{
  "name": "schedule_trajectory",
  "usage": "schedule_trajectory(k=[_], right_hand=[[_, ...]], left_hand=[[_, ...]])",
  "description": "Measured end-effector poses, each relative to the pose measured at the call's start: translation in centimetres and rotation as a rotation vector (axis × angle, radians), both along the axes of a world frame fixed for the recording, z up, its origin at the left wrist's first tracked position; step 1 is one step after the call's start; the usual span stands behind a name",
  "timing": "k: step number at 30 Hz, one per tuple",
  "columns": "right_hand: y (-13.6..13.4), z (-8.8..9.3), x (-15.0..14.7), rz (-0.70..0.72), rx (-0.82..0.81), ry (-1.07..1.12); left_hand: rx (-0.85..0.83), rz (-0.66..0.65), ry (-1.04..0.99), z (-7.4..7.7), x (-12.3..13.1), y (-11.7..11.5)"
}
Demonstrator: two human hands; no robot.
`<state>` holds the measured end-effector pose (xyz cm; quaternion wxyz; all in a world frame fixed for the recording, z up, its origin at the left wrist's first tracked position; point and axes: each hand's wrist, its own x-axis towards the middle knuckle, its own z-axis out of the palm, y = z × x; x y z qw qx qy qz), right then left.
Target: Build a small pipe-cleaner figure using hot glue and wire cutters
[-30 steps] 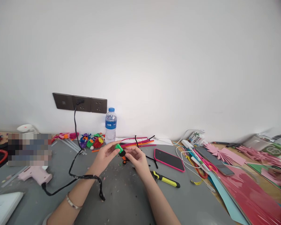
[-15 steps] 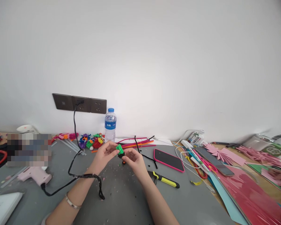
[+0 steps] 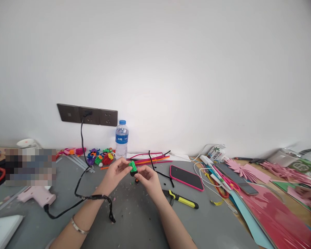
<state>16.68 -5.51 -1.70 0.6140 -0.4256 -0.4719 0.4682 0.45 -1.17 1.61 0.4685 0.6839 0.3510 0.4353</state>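
Observation:
Between my two hands, above the grey mat [image 3: 134, 221], is a small green and black fuzzy piece [image 3: 133, 167] that looks made of pipe cleaner. My left hand [image 3: 117, 173] pinches its green upper part from the left. From the right, the fingers of my right hand [image 3: 147, 177] are closed on its black lower end. A tiny orange and black bit [image 3: 137, 180] shows just below the piece. Yellow-and-black pliers [image 3: 182, 199] lie beside my right forearm, and a black cord [image 3: 95, 197] runs by my left forearm.
A pink glue gun [image 3: 37, 196] lies at left. Behind my hands stand a water bottle [image 3: 122, 140], colourful pipe-cleaner figures [image 3: 107, 157] and loose pipe cleaners [image 3: 155, 158]. A pink-cased phone [image 3: 187, 178] is at right, near pink scissors [image 3: 230, 183] and red sheets [image 3: 274, 214].
The green and black piece has turned slightly between my fingers and sits a touch lower. Both hands keep their hold, and the view has shifted a little.

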Motion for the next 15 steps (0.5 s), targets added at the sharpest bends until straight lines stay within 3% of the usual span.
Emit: schedule_trajectory(k=[15], right_hand=[[0.06, -0.30, -0.57, -0.061, 0.046, -0.001]], left_hand=[[-0.066, -0.089, 0.002, 0.40, -0.05, -0.31]])
